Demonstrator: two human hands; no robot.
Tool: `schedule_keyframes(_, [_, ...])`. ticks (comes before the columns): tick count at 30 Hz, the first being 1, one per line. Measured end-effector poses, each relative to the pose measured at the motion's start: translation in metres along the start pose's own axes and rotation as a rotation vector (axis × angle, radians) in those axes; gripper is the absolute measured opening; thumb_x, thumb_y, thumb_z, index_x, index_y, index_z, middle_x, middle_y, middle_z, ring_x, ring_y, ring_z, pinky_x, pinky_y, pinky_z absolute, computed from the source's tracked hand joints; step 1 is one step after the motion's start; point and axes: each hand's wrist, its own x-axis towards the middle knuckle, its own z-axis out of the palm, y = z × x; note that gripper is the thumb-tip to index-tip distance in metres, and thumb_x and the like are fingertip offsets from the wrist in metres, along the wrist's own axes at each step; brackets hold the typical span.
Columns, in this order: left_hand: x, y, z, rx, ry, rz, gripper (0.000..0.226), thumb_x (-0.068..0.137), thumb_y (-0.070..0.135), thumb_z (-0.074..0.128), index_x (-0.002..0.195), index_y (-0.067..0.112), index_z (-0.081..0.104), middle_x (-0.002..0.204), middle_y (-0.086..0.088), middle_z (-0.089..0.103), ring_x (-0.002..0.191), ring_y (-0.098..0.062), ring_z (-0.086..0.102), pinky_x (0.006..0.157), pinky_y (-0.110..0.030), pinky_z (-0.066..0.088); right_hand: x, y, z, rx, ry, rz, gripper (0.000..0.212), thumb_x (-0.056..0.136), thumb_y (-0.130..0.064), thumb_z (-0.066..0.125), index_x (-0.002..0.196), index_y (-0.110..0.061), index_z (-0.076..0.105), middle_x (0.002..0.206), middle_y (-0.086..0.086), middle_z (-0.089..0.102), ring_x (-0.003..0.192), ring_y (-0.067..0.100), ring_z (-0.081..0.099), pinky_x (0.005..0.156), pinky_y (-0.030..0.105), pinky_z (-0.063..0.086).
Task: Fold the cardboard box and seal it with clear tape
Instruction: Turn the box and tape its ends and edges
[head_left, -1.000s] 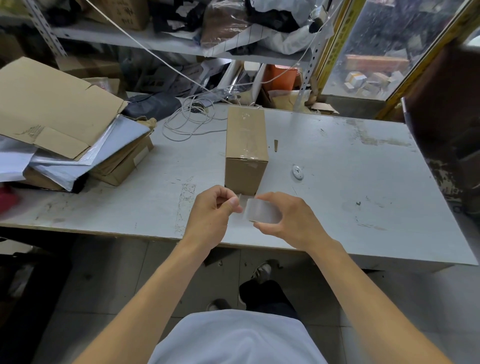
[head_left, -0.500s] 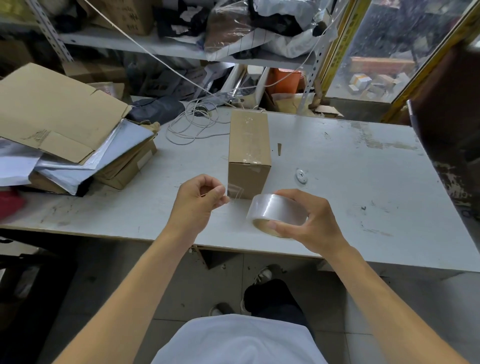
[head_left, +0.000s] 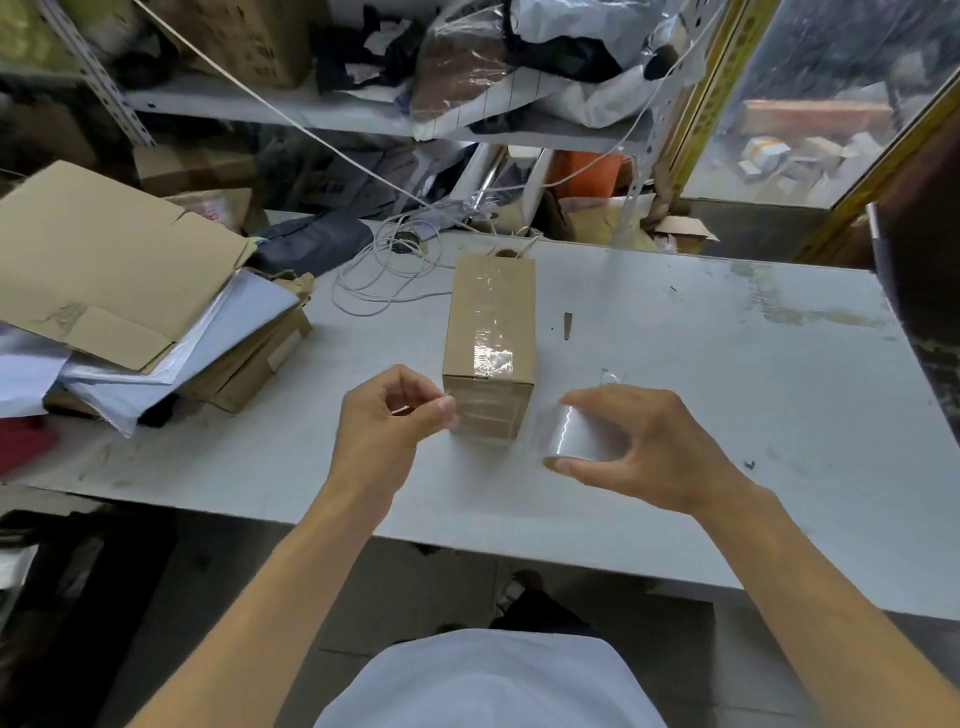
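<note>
A small closed cardboard box (head_left: 491, 317) stands on the white table (head_left: 727, 374), with clear tape running along its top seam. My right hand (head_left: 644, 447) grips a roll of clear tape (head_left: 574, 434) just right of the box's near face. My left hand (head_left: 389, 421) pinches the free end of the tape between thumb and fingers, left of the box's near corner. A clear strip stretches between both hands across the front of the box.
Flattened cardboard (head_left: 98, 260) and white sheets (head_left: 171, 358) are piled on the table's left. A coiled white cable (head_left: 384, 275) lies behind the box. A small brown scrap (head_left: 568, 326) lies to its right. Cluttered shelving (head_left: 363, 119) stands behind.
My hands have moved apart, pulling a length of tape off the roll. The roll has gone right and up to the level of the box's near face.
</note>
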Motion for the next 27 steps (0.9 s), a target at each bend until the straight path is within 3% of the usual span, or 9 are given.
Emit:
schedule_keyframes(3, [0.016,0.022,0.004,0.027,-0.055,0.033,0.012,0.082,0.004,0.077,0.076,0.007,0.067,0.074,-0.011,0.072,0.078,-0.032,0.07,0.083,-0.04,0.056,0.013,0.024,-0.018,-0.197,-0.026,-0.041,0.063,0.072,-0.07,0.057,0.116,-0.025,0.067,0.09,-0.005,0.069,0.073,0.019,0.065,0.058,0.03,0.055])
schedule_keyframes(8, [0.055,0.031,0.005,-0.118,-0.007,-0.072,0.018,0.085,-0.004,0.071,0.074,0.009,0.066,0.068,-0.004,0.066,0.069,-0.021,0.066,0.088,-0.046,0.059,0.037,0.048,-0.04,-0.056,-0.009,0.015,0.065,0.069,-0.072,0.064,0.114,-0.026,0.066,0.104,-0.01,0.07,0.083,0.01,0.064,0.066,0.028,0.057])
schedule_keyframes(12, [0.083,0.036,0.001,-0.159,0.022,-0.128,0.015,0.085,-0.007,0.069,0.077,0.004,0.065,0.071,-0.011,0.065,0.071,-0.026,0.065,0.081,-0.044,0.061,0.059,0.058,-0.046,0.179,-0.016,0.117,0.059,0.067,-0.067,0.076,0.107,-0.024,0.07,0.096,-0.018,0.068,0.085,0.006,0.063,0.069,0.019,0.052])
schedule_keyframes(15, [0.107,0.042,0.0,-0.133,0.03,-0.136,0.013,0.084,-0.008,0.069,0.077,0.002,0.065,0.07,-0.012,0.065,0.07,-0.026,0.065,0.076,-0.042,0.061,0.083,0.067,-0.046,-0.07,-0.058,0.083,0.062,0.068,-0.072,0.064,0.109,-0.026,0.068,0.098,-0.012,0.071,0.082,0.011,0.064,0.071,0.032,0.055])
schedule_keyframes(17, [0.125,0.047,-0.001,-0.135,0.028,-0.133,0.013,0.085,-0.008,0.069,0.078,0.002,0.065,0.07,-0.012,0.065,0.069,-0.024,0.065,0.075,-0.039,0.062,0.101,0.071,-0.049,-0.152,-0.071,0.112,0.061,0.068,-0.072,0.066,0.111,-0.028,0.066,0.099,-0.011,0.07,0.083,0.013,0.062,0.072,0.033,0.053])
schedule_keyframes(19, [0.146,0.049,-0.004,-0.141,0.034,-0.129,0.012,0.085,-0.007,0.069,0.079,0.002,0.065,0.072,-0.012,0.065,0.069,-0.022,0.066,0.072,-0.034,0.061,0.12,0.073,-0.054,-0.125,-0.074,0.161,0.058,0.069,-0.07,0.071,0.11,-0.03,0.067,0.096,-0.015,0.068,0.081,0.01,0.061,0.072,0.033,0.053])
schedule_keyframes(22, [0.176,0.049,-0.006,-0.146,0.033,-0.147,0.009,0.086,-0.007,0.068,0.083,0.0,0.063,0.075,-0.011,0.065,0.069,-0.018,0.067,0.068,-0.027,0.061,0.146,0.083,-0.058,0.024,-0.037,0.257,0.053,0.071,-0.077,0.062,0.1,-0.034,0.072,0.087,-0.022,0.066,0.078,0.005,0.061,0.07,0.031,0.054])
schedule_keyframes(27, [0.222,0.036,0.004,-0.085,0.069,-0.162,0.007,0.085,-0.007,0.07,0.088,-0.004,0.065,0.073,-0.009,0.067,0.064,-0.012,0.067,0.064,-0.022,0.057,0.188,0.099,-0.048,-0.037,-0.062,0.427,0.055,0.071,-0.08,0.055,0.097,-0.034,0.072,0.088,-0.013,0.069,0.082,0.009,0.061,0.071,0.034,0.053])
